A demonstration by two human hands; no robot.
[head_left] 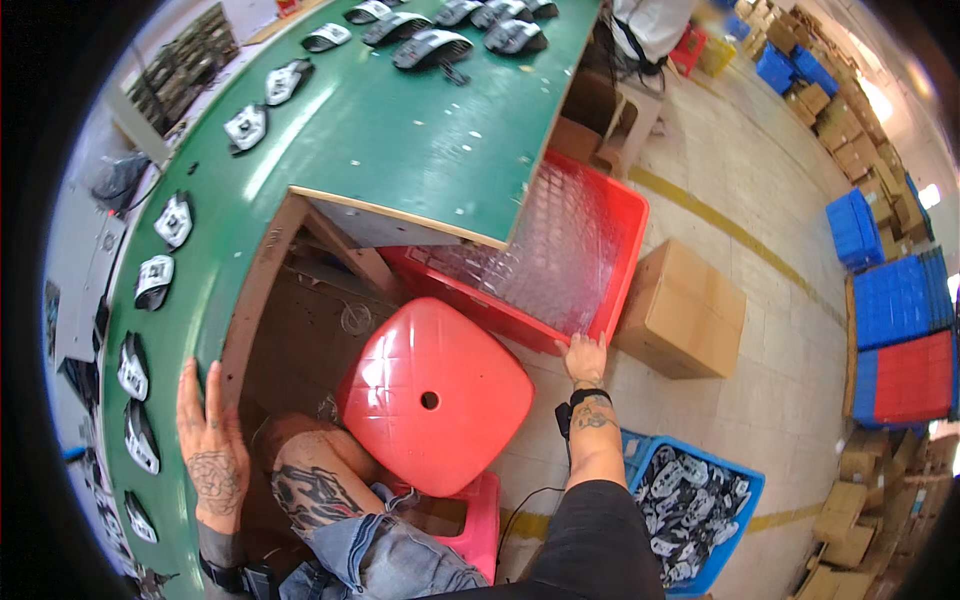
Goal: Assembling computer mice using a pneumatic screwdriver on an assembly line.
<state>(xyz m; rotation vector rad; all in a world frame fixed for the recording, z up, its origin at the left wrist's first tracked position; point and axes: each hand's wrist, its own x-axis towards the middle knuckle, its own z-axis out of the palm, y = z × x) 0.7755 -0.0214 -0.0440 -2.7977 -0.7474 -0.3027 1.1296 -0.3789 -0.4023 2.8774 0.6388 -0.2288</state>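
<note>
My right hand reaches forward and grips the near rim of a red plastic crate, fingers over the edge. Clear bubble wrap lies in the crate, which sits partly under the green table. My left hand rests on the edge of the green tabletop, fingers stretched out and holding nothing. Between my arms stands a red plastic stool with a hole in its seat. Beside my left hand, several black-and-white parts shaped like computer mice lie in a row along the table.
More mouse-shaped parts are grouped at the table's far end. A blue crate full of similar parts stands on the floor to my right. A closed cardboard box sits beside the red crate. Stacked blue crates and cartons line the right side.
</note>
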